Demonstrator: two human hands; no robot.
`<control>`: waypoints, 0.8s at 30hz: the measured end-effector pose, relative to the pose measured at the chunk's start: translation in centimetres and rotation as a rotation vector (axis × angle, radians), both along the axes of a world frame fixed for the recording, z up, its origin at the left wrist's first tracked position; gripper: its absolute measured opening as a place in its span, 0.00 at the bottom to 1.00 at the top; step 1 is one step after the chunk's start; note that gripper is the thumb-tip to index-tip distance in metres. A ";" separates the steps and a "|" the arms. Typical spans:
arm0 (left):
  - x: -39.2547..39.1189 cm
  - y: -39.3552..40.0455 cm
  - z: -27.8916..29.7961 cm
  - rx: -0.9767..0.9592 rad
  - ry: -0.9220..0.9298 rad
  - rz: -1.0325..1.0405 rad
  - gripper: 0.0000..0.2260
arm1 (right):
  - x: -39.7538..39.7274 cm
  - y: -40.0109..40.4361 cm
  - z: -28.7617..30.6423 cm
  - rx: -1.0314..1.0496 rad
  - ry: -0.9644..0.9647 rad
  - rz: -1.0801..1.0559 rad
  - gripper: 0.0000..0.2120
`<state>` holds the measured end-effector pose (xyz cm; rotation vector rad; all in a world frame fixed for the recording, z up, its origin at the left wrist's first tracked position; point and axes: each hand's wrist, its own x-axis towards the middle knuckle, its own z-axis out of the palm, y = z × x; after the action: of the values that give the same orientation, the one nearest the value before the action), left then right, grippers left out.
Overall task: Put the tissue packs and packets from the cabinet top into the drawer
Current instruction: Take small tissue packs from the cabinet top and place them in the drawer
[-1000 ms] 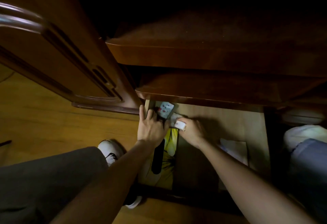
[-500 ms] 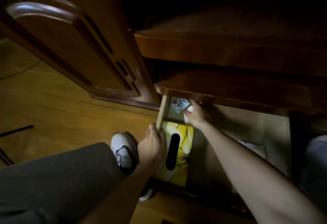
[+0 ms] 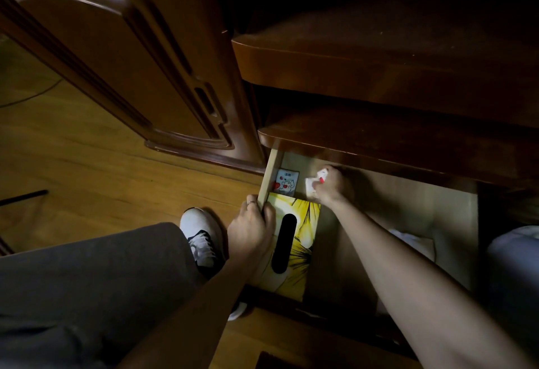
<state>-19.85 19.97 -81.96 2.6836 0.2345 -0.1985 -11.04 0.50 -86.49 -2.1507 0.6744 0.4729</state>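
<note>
The open drawer (image 3: 408, 211) shows its pale wooden floor below the dark cabinet top (image 3: 393, 56). A yellow tissue box (image 3: 304, 240) with a black slot lies along the drawer's left side. Behind it sits a small tissue pack (image 3: 287, 182) printed with a cat and red hearts. My left hand (image 3: 252, 228) grips the drawer's left wall (image 3: 269, 176). My right hand (image 3: 332, 186) reaches deep inside and pinches a small white packet (image 3: 313, 184) with red marks, beside the cat pack. A white pack (image 3: 414, 244) lies at the drawer's right.
An open cabinet door (image 3: 122, 71) stands to the left over the wooden floor (image 3: 87, 182). My grey-trousered leg (image 3: 87, 281) and white shoe (image 3: 201, 234) are beside the drawer. A shelf edge (image 3: 379, 147) overhangs the drawer's back. A cable lies on the floor at far left.
My left hand left the packs at the back and took hold of the drawer's left wall. My right hand carried the white packet deeper, next to the cat pack.
</note>
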 end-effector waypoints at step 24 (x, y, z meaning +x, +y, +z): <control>0.0 0.0 -0.8 0.055 -0.040 0.000 0.25 | -2.5 -1.1 0.6 0.177 0.089 0.108 0.21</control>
<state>-19.82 20.01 -82.75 2.7387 0.2314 -0.1400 -13.58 -0.65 -85.86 -2.0144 0.5455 0.6641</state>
